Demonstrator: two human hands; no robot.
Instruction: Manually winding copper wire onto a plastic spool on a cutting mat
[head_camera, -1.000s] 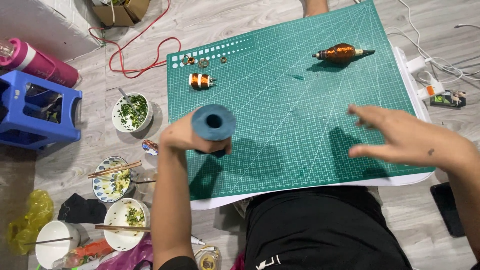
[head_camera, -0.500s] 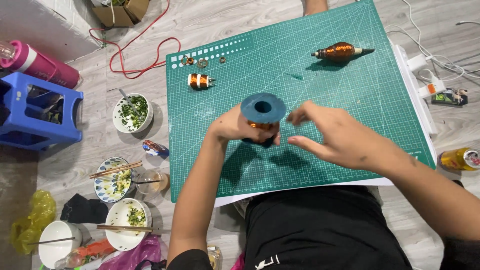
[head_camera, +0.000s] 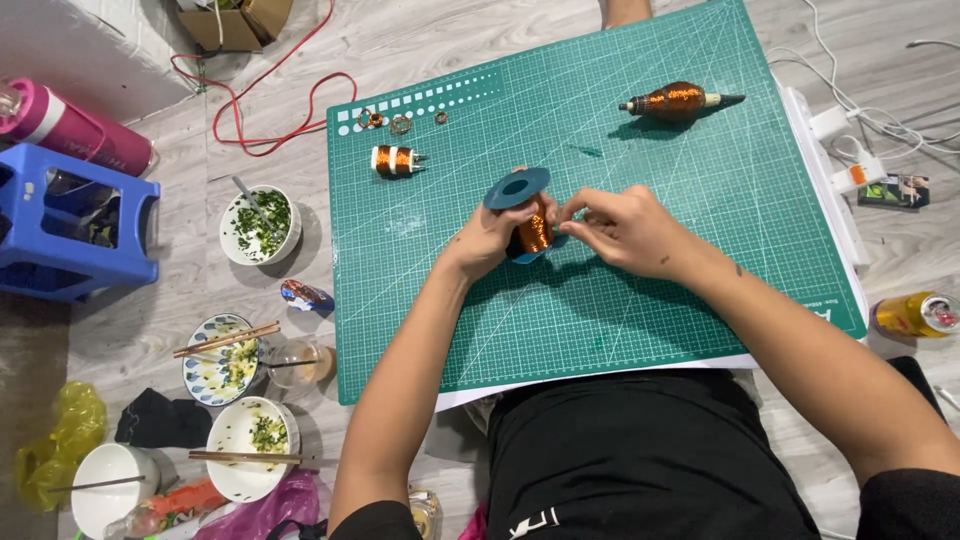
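Head view: green cutting mat (head_camera: 640, 300) lies on the floor, filling the centre. Left hand (head_camera: 495, 235), grip closed around a blue-flanged spool of copper wire (head_camera: 527, 215), holds it just above mid-mat, tilted, top flange toward the camera. Right hand (head_camera: 620, 228), fingertips pinched narrow at the spool's side; whether a wire end sits between them is too fine to tell. Judgement: picking at the winding goes best with the spool braced firm and the pinch kept light.

Containers, floor left of mat: blue plastic stool (head_camera: 75, 235), dark items in its cavity; bowl of chopped greens (head_camera: 260, 222); patterned bowl (head_camera: 218, 365) with food scraps, chopsticks across; white bowl (head_camera: 245, 455), greens residue, chopsticks across; yellow can (head_camera: 915, 315) lying at right.
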